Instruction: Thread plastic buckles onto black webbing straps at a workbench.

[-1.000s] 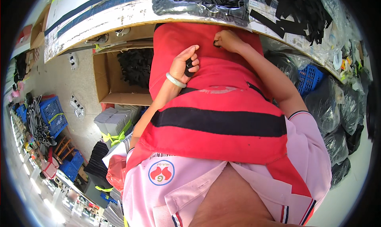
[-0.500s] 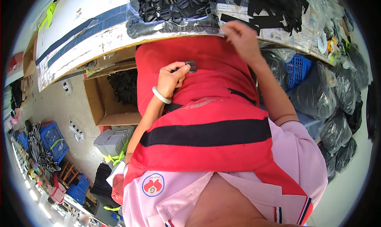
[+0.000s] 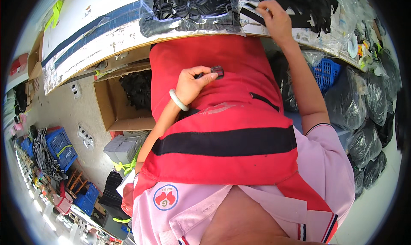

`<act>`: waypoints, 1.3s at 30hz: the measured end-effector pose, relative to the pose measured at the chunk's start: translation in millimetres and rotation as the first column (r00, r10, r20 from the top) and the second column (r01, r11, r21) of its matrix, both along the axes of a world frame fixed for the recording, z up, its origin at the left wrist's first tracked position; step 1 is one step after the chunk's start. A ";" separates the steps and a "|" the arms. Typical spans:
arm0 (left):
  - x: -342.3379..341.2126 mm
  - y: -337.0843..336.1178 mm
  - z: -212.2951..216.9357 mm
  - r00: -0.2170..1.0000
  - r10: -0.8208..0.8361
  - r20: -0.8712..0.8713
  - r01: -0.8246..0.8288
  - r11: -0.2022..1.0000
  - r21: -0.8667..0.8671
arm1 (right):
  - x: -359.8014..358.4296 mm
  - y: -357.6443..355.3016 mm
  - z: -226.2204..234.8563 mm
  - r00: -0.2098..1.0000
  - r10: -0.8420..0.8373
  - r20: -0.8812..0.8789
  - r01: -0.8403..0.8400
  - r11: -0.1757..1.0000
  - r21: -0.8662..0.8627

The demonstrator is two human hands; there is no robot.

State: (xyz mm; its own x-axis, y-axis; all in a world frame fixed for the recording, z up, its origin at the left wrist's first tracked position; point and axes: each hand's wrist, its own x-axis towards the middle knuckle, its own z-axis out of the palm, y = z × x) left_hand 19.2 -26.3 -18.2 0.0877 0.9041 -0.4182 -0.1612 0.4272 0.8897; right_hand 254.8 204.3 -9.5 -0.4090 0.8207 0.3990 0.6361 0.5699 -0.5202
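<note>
My left hand [image 3: 193, 83], with a pale bangle on the wrist, rests over the red apron [image 3: 222, 116] and pinches a small black buckle [image 3: 216, 71] between thumb and fingers. My right hand [image 3: 274, 19] reaches up onto the worktable [image 3: 98, 35] and grips a black strap [image 3: 257, 11] at the edge of a heap of black straps [image 3: 308, 3]. A clear bag of black buckles [image 3: 188, 9] lies on the table between the two hands.
An open cardboard box [image 3: 122, 103] with black parts sits under the table at left. Blue crates [image 3: 327, 71] and black plastic bags [image 3: 372, 112] stand at the right. More blue crates [image 3: 60, 144] and bundles lie on the floor at left.
My right hand has climbed from the apron's top edge onto the table and taken a black strap. My left hand has kept the buckle and shifted slightly over the apron.
</note>
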 end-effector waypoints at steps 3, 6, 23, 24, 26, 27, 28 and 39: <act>-6.9 6.9 12.3 0.992 0.122 -0.020 -0.122 0.992 -0.021 | -5.2 6.3 26.0 0.999 0.019 -0.028 -0.015 0.988 0.151; -12.9 10.8 20.5 0.986 0.166 -0.009 -0.165 0.985 0.043 | -28.9 -20.6 73.0 0.990 -0.056 -0.133 0.031 0.982 -0.184; -22.2 14.4 18.5 0.834 0.434 -0.341 -0.216 0.825 0.522 | -89.4 -128.9 48.2 0.872 -0.218 -0.438 -0.418 0.133 -0.899; -22.4 13.7 18.3 0.806 0.437 -0.399 -0.153 0.805 0.573 | -90.8 -130.0 47.4 0.874 -0.213 -0.437 -0.418 0.131 -0.899; -19.8 13.8 18.6 0.783 0.446 -0.434 -0.122 0.794 0.596 | -94.2 -133.7 43.2 0.820 -0.267 -0.505 -0.477 0.169 -0.863; -18.8 13.7 18.7 0.757 0.453 -0.470 -0.087 0.784 0.615 | -94.9 -135.6 39.6 0.821 -0.265 -0.505 -0.476 0.168 -0.863; -19.7 13.0 18.3 0.757 0.454 -0.470 -0.087 0.784 0.615 | -96.0 -137.6 34.8 0.809 -0.285 -0.513 -0.481 0.179 -0.858; -28.0 5.1 16.2 0.847 0.459 0.268 -0.435 0.889 -0.147 | -103.5 -135.4 26.8 0.815 -0.180 -0.550 -0.516 0.207 -0.831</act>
State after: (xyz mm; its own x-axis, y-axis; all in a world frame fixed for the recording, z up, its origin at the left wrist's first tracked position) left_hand -8.7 -21.2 -2.0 -0.1912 0.8403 -0.5073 -0.5937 0.3126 0.7415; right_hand 151.3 68.9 17.3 -0.6513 0.6273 -0.4270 0.0876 -0.4968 -0.8634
